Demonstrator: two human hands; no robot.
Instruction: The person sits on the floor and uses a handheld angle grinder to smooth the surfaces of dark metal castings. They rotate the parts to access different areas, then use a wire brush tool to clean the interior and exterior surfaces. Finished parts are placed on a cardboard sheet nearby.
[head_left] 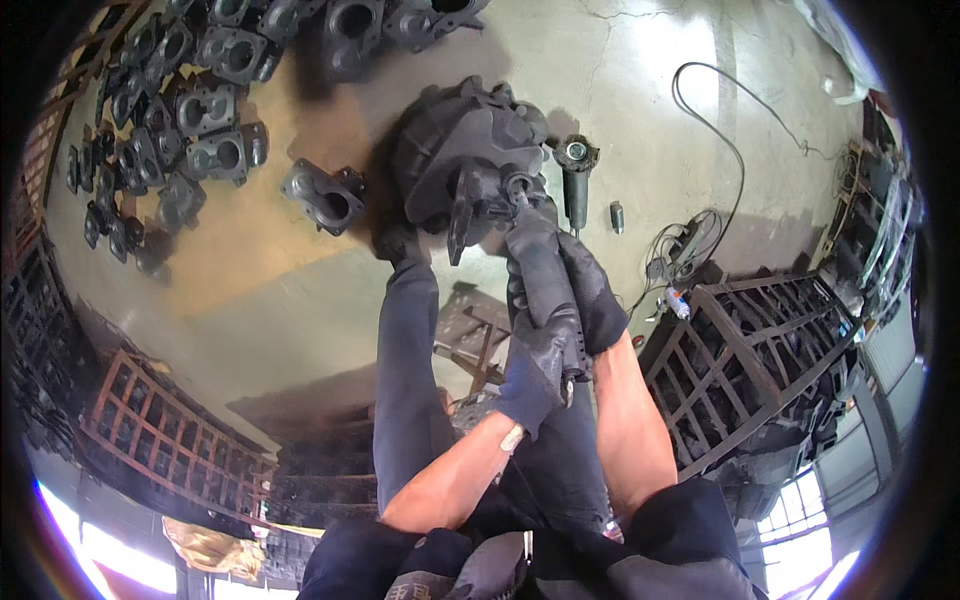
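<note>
Both my gloved hands are closed around a dark, long-bodied die grinder (548, 275). My left hand (540, 362) grips its rear end, and my right hand (592, 290) wraps the body from the right side, further forward. The tip of the grinder reaches the round opening of a large dark metal casting (470, 150), which sits on the floor between and beyond my feet. Whether the tip touches the metal cannot be made out. Just right of the casting an angle grinder (577, 185) stands on the floor, and a small dark cylinder (617, 217) is beside it.
Many dark flanged castings (215, 108) cover the floor at the far left, with a single casting (322, 195) nearer. A black cable (738, 150) curves across the floor on the right to a power strip (690, 240). Metal crates (750, 350) stand at right, a rusty rack (165, 430) at left.
</note>
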